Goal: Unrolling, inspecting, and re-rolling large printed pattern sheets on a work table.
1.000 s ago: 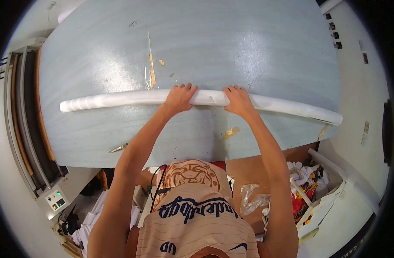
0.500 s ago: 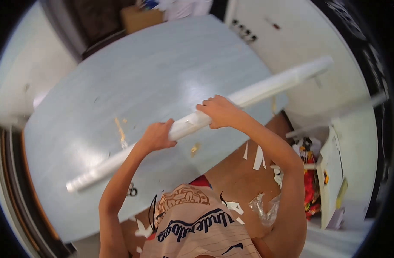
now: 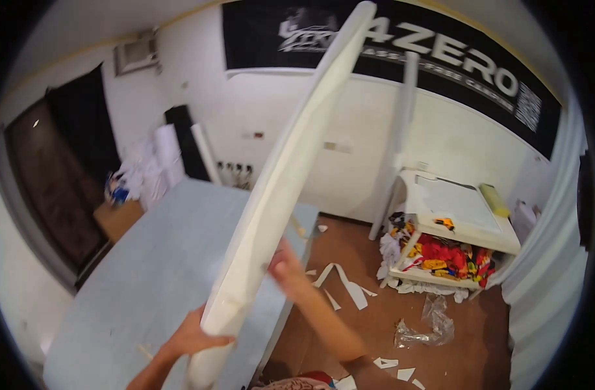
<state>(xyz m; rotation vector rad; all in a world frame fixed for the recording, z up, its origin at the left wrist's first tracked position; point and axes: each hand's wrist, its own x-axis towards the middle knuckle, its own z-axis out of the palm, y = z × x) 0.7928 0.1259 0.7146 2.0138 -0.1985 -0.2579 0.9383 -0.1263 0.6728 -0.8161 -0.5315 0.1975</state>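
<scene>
A long white roll (image 3: 278, 175), like rolled paper or film, slants upright from the bottom of the view to the banner on the wall. My left hand (image 3: 192, 335) is wrapped round its lower part, with the thumb across the front. Against the roll's right edge, higher up, is my right hand (image 3: 286, 272). It is blurred and its fingers are partly hidden by the roll, so whether it grips cannot be told.
The blue-grey table (image 3: 148, 260) lies under and left of the roll. A white cart (image 3: 463, 201) holds colourful fabric pieces (image 3: 453, 253). White scraps (image 3: 353, 292) and clear plastic (image 3: 430, 325) lie on the brown floor. Another long white tube (image 3: 401, 123) leans against the wall.
The roll has swung from lying low across the table to standing steeply upright. My left hand is now near its lower end. The view has turned up and to the right.
</scene>
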